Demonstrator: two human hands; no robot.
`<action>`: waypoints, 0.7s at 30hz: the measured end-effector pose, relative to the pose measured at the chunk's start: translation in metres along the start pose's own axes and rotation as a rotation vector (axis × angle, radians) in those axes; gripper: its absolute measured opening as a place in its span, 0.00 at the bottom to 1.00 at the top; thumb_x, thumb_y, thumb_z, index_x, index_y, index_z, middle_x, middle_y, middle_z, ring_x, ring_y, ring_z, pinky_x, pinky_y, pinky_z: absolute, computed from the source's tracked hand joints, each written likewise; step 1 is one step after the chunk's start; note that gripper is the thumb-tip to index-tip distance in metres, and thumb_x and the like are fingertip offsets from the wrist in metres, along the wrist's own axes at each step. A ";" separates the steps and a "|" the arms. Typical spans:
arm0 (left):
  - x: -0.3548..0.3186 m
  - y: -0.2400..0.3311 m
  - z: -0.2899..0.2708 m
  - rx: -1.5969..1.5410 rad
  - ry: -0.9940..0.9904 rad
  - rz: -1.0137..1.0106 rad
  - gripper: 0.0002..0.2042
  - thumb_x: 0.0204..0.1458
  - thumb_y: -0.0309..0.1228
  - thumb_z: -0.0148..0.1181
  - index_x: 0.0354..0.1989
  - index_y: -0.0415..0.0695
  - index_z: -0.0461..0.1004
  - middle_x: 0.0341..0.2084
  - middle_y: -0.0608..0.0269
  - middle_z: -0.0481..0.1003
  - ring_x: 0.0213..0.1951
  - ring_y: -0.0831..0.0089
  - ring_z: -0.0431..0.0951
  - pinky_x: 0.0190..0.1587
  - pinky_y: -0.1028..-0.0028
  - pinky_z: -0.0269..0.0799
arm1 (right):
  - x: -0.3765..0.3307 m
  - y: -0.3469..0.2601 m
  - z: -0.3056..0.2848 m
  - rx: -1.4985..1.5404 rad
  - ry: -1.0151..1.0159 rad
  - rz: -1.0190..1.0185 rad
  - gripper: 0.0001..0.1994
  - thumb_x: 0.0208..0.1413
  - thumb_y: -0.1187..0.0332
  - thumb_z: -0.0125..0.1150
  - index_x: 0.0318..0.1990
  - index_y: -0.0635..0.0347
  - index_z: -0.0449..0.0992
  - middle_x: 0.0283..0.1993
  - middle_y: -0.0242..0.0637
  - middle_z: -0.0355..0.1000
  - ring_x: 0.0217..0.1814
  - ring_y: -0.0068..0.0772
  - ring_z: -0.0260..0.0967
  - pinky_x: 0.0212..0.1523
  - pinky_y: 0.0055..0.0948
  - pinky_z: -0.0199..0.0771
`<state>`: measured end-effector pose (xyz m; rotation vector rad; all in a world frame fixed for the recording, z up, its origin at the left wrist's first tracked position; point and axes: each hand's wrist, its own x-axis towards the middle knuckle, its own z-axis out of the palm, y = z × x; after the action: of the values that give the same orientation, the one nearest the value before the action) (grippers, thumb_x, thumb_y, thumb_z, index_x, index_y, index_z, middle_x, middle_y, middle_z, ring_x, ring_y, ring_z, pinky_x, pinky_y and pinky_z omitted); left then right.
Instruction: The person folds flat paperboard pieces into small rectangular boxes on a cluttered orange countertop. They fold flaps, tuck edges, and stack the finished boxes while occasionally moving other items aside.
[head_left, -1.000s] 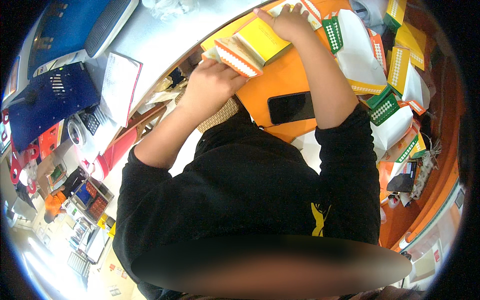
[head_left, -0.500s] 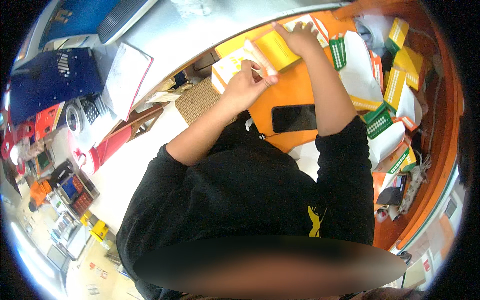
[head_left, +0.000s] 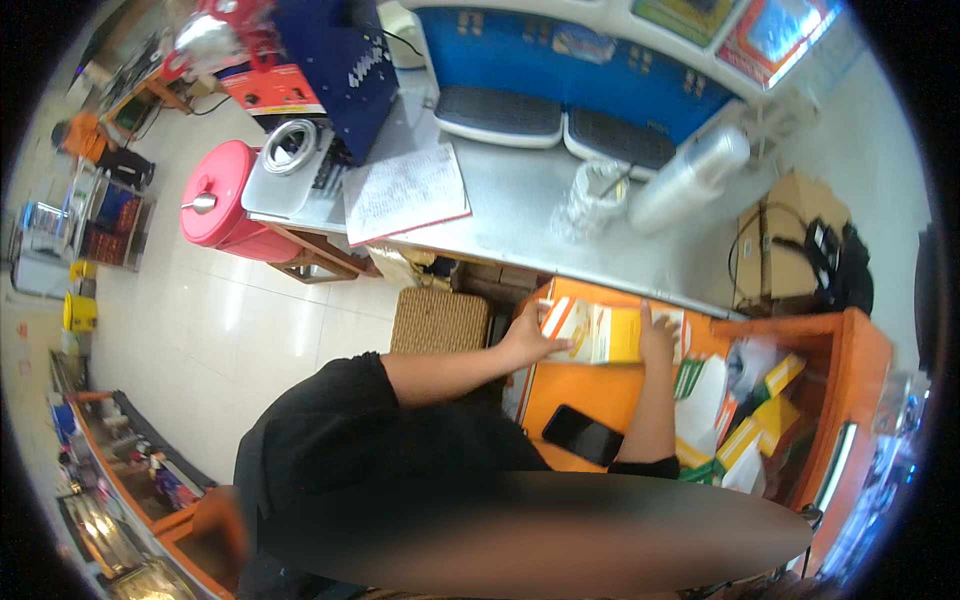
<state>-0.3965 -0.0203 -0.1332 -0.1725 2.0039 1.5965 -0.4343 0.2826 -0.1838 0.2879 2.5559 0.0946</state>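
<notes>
Above orange tabletop (head_left: pixel 585 385): yellow-white carton (head_left: pixel 598 333) clasped between left hand (head_left: pixel 530 335) and right hand (head_left: pixel 657 335); liable to slip onto phone (head_left: pixel 583 435).

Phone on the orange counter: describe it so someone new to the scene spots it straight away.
Start at the orange counter below the long steel worktop. On its bare top, nearer the person than the yellow-and-white box held between the left hand and right hand, lies the phone. It is the only flat black slab there; the nearby cartons are yellow, green and white.
</notes>
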 end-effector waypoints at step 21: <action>0.039 0.024 -0.020 0.139 -0.084 0.012 0.17 0.53 0.38 0.63 0.46 0.40 0.78 0.33 0.50 0.80 0.39 0.59 0.81 0.44 0.64 0.75 | -0.041 -0.022 0.004 0.510 0.121 0.281 0.55 0.57 0.24 0.29 0.72 0.73 0.47 0.77 0.61 0.38 0.80 0.63 0.28 0.77 0.49 0.29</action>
<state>-0.4464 -0.0228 -0.1302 -0.0390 2.0451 1.4413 -0.4032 0.2516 -0.1683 0.8563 2.6074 -0.4536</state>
